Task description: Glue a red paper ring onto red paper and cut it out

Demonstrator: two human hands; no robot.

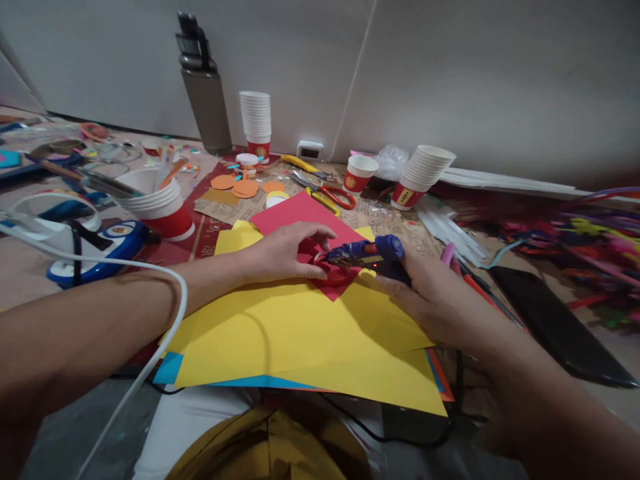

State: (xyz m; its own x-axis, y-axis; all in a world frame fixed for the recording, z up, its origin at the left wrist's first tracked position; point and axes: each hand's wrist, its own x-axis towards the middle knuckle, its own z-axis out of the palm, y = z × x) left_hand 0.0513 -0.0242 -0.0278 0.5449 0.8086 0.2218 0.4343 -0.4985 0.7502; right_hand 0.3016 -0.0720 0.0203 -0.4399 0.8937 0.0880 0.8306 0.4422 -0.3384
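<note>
My right hand [425, 287] grips a dark blue hot glue gun [370, 255], which points left, with a small orange light on its side. Its nozzle is between the thumb and fingers of my left hand [290, 252]. Those fingers curl round something small and reddish that I cannot make out against the red paper. Under both lies a sheet of red paper [280, 212], set at an angle. Beneath that, yellow paper [300, 333] spreads over blue and orange sheets whose edges show at the front.
Behind the paper are orange paper discs [245, 189], red-handled scissors [335, 197], yellow-handled pliers [303, 163] and stacked paper cups [423, 177]. A tall bottle [206, 100] stands by the wall. A white cable [183, 300] crosses my left forearm. At right lie a black phone [560, 323] and colourful pipe cleaners [600, 253].
</note>
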